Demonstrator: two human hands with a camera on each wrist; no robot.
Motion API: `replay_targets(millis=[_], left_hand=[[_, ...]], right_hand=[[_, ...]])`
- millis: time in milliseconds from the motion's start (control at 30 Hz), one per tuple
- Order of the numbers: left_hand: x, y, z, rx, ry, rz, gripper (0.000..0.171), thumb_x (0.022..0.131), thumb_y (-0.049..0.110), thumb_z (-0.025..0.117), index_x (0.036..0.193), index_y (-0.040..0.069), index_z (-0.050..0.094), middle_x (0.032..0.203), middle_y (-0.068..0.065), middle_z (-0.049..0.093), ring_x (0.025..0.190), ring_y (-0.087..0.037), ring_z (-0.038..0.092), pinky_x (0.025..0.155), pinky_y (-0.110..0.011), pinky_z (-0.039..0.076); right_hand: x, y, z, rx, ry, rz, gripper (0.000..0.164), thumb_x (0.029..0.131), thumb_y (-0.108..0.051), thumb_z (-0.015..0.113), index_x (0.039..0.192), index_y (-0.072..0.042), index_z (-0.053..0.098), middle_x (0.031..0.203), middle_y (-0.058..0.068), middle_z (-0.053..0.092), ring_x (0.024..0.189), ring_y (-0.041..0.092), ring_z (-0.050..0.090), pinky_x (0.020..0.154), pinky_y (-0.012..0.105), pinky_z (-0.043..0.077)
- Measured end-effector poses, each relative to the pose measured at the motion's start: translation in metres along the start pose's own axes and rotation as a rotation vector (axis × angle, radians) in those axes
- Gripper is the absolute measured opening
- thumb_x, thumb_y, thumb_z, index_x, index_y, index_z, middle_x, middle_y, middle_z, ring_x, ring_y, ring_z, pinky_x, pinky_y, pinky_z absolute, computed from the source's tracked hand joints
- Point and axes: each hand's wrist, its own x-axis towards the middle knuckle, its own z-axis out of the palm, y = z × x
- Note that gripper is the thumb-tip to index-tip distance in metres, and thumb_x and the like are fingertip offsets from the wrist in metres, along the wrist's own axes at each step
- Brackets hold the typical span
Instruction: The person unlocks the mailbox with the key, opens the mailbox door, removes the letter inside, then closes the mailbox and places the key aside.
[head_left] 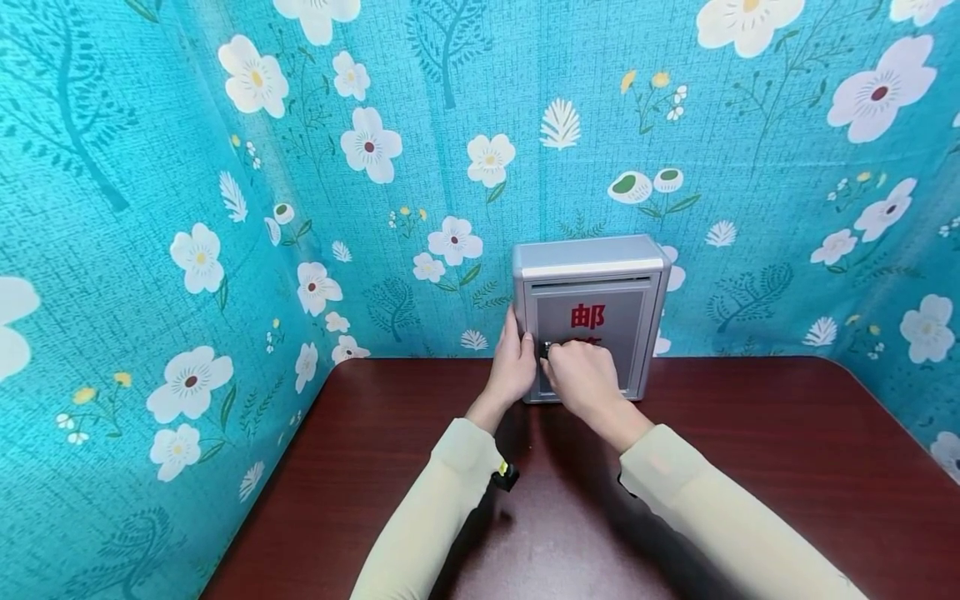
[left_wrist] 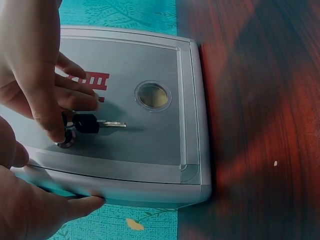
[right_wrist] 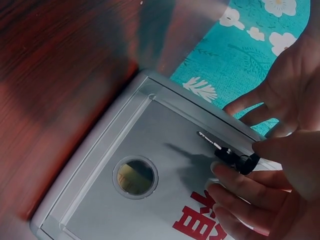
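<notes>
A grey metal mailbox (head_left: 546, 312) with red characters and a front slot stands upright on the table against the cloth. My left hand (head_left: 513, 367) rests on its left side, fingers fairly straight along the side wall and thumb near the front edge. At the lock (left_wrist: 66, 138) on the door's left, my right hand (head_left: 587, 377) pinches a black-headed key between thumb and forefinger. That key is mostly hidden by the fingers. A second key (left_wrist: 87, 123) with a black head hangs beside it, its metal blade pointing down.
The dark red wooden table (head_left: 750, 467) spreads around the mailbox. Blue flowered cloth (head_left: 420, 167) hangs behind and at the sides. A round clear window (left_wrist: 153, 96) sits low on the mailbox door.
</notes>
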Motion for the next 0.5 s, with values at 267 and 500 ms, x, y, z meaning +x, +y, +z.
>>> replay_targets(millis=[267, 500], left_hand=[[-0.0008, 0.0018, -0.0008, -0.003, 0.006, 0.0, 0.064, 0.111, 0.012, 0.038, 0.165, 0.007, 0.004, 0.17, -0.011, 0.017, 0.155, -0.024, 0.022, 0.122, -0.045, 0.028], [-0.002, 0.0011, 0.0003, 0.0, 0.009, 0.002, 0.064, 0.111, 0.013, 0.038, 0.165, 0.008, 0.004, 0.17, -0.011, 0.018, 0.154, -0.025, 0.023, 0.121, -0.046, 0.028]], right_hand=[[-0.0001, -0.0011, 0.0025, -0.005, 0.028, -0.002, 0.026, 0.096, -0.022, 0.073, 0.081, -0.001, 0.072, 0.064, 0.012, 0.063, 0.057, 0.029, 0.063, 0.05, 0.046, 0.054], [-0.0008, -0.0023, 0.0035, -0.011, 0.025, 0.006, 0.026, 0.095, -0.021, 0.073, 0.081, 0.001, 0.072, 0.063, 0.012, 0.063, 0.057, 0.03, 0.064, 0.05, 0.045, 0.054]])
